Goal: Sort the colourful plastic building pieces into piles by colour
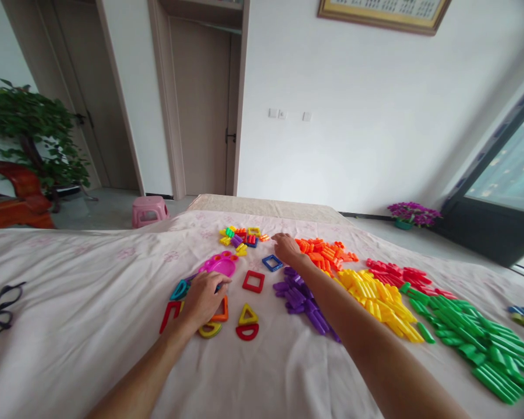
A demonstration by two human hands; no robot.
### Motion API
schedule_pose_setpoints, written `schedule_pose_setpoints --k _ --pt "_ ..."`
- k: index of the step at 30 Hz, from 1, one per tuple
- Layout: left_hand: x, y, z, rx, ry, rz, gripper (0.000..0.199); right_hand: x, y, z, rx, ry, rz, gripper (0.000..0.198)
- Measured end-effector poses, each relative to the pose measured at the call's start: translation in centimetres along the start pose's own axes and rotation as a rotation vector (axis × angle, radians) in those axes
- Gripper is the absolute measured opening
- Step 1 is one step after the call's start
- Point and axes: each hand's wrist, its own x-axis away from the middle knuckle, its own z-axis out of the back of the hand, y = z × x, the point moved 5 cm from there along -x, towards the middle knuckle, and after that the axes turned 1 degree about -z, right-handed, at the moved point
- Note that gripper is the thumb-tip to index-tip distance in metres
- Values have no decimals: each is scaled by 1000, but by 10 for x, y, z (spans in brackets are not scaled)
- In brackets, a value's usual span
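Note:
My left hand (204,294) rests palm down over a group of magnetic tiles, fingers spread and partly hiding them. Around it lie an orange square tile (220,309), a teal tile (180,289), a red tile (170,314) and a yellow rounded tile (210,330). Just beyond is a pink paw-shaped tray (219,265). My right hand (287,247) reaches forward beside the orange block pile (325,253), its fingers stretched to the left with nothing visible in them. A small orange block (264,237) lies just past its fingertips. Below the wrist sits a blue square tile (272,263).
Mixed blocks (240,238) lie at the far middle. Purple (301,297), yellow (378,299), red (402,274) and green (480,331) block piles spread rightward. A red square tile (254,281) and a yellow triangle tile (248,315) lie centrally. Eyeglasses (2,311) rest at left.

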Motion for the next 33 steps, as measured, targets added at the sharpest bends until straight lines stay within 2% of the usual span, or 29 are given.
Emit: schedule_pose_setpoints --k 5,9,12,17,22,27,33 --pt "-1 0 0 -1 2 5 22 -11 -11 -15 -26 -53 49 55" --pt "-1 0 0 0 -1 19 21 -14 -18 -29 -37 -138 74 38" --pt "-1 1 0 4 -2 7 22 -14 -20 -32 -38 -141 44 31" --pt "0 1 1 -1 6 7 21 -15 -20 -29 -49 -70 -21 52" --pt "0 0 0 5 -2 11 23 -20 -24 -37 -77 -87 46 67" --pt "-1 1 2 6 -4 11 23 -22 -28 -38 -102 -134 100 55" --pt "-1 1 1 5 -7 17 23 -23 -29 -23 -92 -47 7 47"
